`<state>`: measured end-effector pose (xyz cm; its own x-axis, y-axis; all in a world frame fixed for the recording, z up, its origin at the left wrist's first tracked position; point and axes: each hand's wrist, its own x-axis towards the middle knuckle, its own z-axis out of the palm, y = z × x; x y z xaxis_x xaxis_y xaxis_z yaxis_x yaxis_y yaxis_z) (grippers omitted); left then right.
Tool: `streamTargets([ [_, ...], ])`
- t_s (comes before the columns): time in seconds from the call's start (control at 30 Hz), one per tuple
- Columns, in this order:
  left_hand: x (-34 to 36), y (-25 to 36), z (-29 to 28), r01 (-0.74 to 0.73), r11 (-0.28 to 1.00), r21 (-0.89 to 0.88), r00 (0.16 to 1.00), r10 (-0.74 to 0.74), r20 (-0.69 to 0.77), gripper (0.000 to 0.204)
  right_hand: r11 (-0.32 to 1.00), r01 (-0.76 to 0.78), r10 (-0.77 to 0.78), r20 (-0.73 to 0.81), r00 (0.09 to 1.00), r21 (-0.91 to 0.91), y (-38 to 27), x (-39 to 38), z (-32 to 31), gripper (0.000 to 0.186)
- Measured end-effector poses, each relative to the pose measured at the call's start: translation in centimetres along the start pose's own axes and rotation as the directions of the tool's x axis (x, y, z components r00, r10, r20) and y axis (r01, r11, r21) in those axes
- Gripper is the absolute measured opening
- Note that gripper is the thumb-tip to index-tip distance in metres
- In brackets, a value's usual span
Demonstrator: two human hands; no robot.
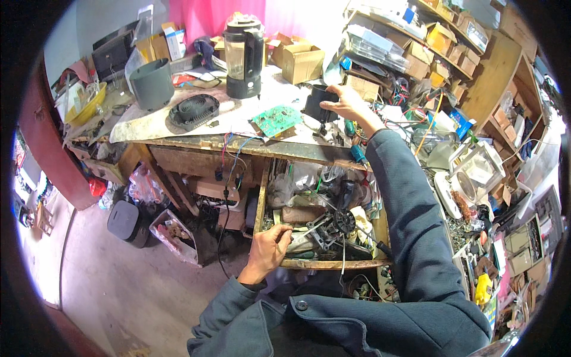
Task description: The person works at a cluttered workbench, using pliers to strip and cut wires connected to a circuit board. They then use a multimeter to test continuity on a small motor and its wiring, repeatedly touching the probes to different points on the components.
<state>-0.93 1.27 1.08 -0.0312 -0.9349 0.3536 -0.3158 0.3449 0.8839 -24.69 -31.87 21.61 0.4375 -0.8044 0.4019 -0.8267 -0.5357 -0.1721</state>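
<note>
My right hand (352, 108) reaches across the workbench, its thumb and fingers closed on a black plastic housing (317, 105) at the bench's right part. Just left of that housing lies a green circuit board (278, 121) with wires running off the front edge. My left hand (270, 252) is closed in a pinch at the front left of the open drawer (333, 263); whatever its fingertips hold, if anything, is too small to make out. A round black motor-like part (344, 221) with a metal frame lies over the drawer's jumbled contents.
On the bench stand a blender (243, 59), a grey pot-like body (151, 84), a round black vented base (194, 112) and a cardboard box (302, 63). Cluttered shelves (410, 35) and piled parts crowd the right. A dark bin (126, 221) stands on the floor at left.
</note>
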Motion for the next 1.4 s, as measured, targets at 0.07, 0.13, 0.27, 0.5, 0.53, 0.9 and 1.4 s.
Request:
streamTargets([
  [0.07,0.0,-0.1,0.1,-0.003,1.0,0.009,1.0,0.003,-0.007,0.015,0.999,-0.027,0.025,-0.095,0.995,-0.026,0.6,0.5,0.8,0.047],
  [0.13,0.0,-0.3,0.2,-0.002,1.0,0.005,1.0,0.002,-0.011,0.015,0.994,-0.091,0.083,-0.129,0.988,-0.059,1.6,1.2,0.8,0.045],
  [0.27,0.0,-0.4,0.3,0.006,1.0,-0.009,1.0,-0.006,-0.011,0.015,0.985,-0.161,0.172,-0.303,0.937,0.06,3.1,1.7,0.0,0.042],
  [0.5,-0.2,-0.2,0.0,0.003,1.0,0.031,1.0,-0.003,-0.02,0.015,-0.017,-0.377,0.545,0.325,0.773,0.926,3.5,0.6,1.3,0.039],
  [0.53,-0.2,-0.3,0.2,-0.008,1.0,0.031,1.0,0.008,-0.024,0.015,-0.116,-0.402,0.507,0.402,0.762,0.908,3.9,0.3,1.7,0.036],
  [0.9,0.3,0.2,0.2,0.005,1.0,0.002,1.0,-0.005,0.019,0.016,-0.723,-0.271,0.298,0.64,0.708,0.636,6.7,1.4,9.4,0.024],
  [1.4,0.3,-0.1,-0.5,0.071,0.997,-0.013,0.997,-0.071,0.034,0.016,0.38,-0.53,0.614,0.222,0.758,0.758,3.3,2.1,9.3,0.021],
])
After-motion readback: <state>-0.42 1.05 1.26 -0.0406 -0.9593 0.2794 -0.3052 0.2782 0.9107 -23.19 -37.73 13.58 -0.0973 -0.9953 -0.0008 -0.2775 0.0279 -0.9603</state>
